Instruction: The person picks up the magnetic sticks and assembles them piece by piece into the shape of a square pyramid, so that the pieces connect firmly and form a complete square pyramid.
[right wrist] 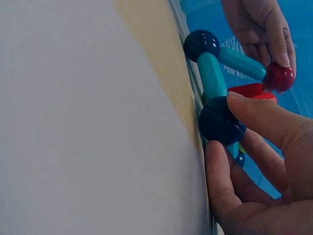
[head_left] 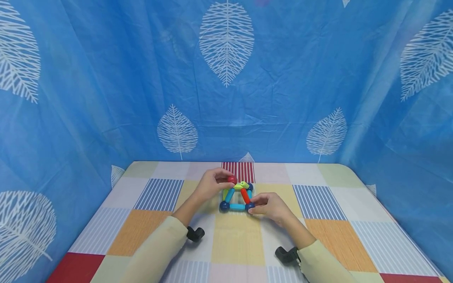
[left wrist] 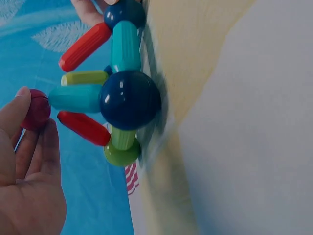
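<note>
A small frame of magnetic rods and balls stands on the patterned cloth. My left hand (head_left: 211, 183) pinches a red ball (head_left: 232, 179) between thumb and fingertips, at the upper end of a turquoise rod (left wrist: 76, 98) that rises from the near left blue ball (head_left: 224, 206). With thumb and fingers, my right hand (head_left: 271, 206) grips the near right blue ball (right wrist: 220, 120). A turquoise rod (head_left: 237, 206) joins these two base balls. Red rods (left wrist: 85, 46) and a yellow-green rod (left wrist: 84, 78) slant upward from the other corners. A green ball (left wrist: 121, 154) marks one far corner.
The patchwork tablecloth (head_left: 237, 236) covers the table. Behind it and along both sides hangs a blue curtain (head_left: 269, 110) with white leaf prints. Dark wrist cameras (head_left: 196, 234) sit on both forearms.
</note>
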Motion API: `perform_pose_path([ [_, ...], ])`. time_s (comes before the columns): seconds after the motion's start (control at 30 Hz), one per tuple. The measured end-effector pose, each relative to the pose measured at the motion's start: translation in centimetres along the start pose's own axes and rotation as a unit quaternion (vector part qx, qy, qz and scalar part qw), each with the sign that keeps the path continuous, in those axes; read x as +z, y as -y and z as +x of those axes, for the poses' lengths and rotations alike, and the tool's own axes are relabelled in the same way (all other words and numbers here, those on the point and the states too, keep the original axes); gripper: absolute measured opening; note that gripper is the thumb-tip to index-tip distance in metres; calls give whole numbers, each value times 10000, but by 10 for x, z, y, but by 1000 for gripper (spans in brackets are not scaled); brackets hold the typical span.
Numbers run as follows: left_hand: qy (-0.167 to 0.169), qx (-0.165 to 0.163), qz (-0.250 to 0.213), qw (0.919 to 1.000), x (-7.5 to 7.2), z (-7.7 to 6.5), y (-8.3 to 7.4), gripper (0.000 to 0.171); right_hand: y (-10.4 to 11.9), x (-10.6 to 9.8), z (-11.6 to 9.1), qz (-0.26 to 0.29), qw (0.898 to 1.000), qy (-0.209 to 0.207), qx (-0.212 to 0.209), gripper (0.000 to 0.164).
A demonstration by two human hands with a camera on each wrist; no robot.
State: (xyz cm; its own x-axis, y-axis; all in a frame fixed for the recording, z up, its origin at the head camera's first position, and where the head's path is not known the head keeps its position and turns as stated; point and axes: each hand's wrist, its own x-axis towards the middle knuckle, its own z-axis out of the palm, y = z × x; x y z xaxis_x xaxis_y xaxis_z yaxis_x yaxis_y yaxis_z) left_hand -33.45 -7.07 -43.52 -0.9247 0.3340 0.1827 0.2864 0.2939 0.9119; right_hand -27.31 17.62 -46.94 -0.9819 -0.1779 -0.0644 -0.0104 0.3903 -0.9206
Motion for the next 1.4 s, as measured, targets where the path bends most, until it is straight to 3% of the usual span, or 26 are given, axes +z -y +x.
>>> perform_pose_path([
  [0.37,-64,-71,589,9982,9,4,-1,29,1,-1,1,5,10000,46,-29,31],
  [0.8,79,-48,633,9980,15,3,1,31,-1,0,1,85,10000,41,3,30],
  [1.13,160,39,769,9969,21,4,1,29,2,3,2,422,9985,-99,336,25],
  [1.4,144,24,858,9962,22,2,-1,29,5,6,2,362,9981,-239,434,20],
])
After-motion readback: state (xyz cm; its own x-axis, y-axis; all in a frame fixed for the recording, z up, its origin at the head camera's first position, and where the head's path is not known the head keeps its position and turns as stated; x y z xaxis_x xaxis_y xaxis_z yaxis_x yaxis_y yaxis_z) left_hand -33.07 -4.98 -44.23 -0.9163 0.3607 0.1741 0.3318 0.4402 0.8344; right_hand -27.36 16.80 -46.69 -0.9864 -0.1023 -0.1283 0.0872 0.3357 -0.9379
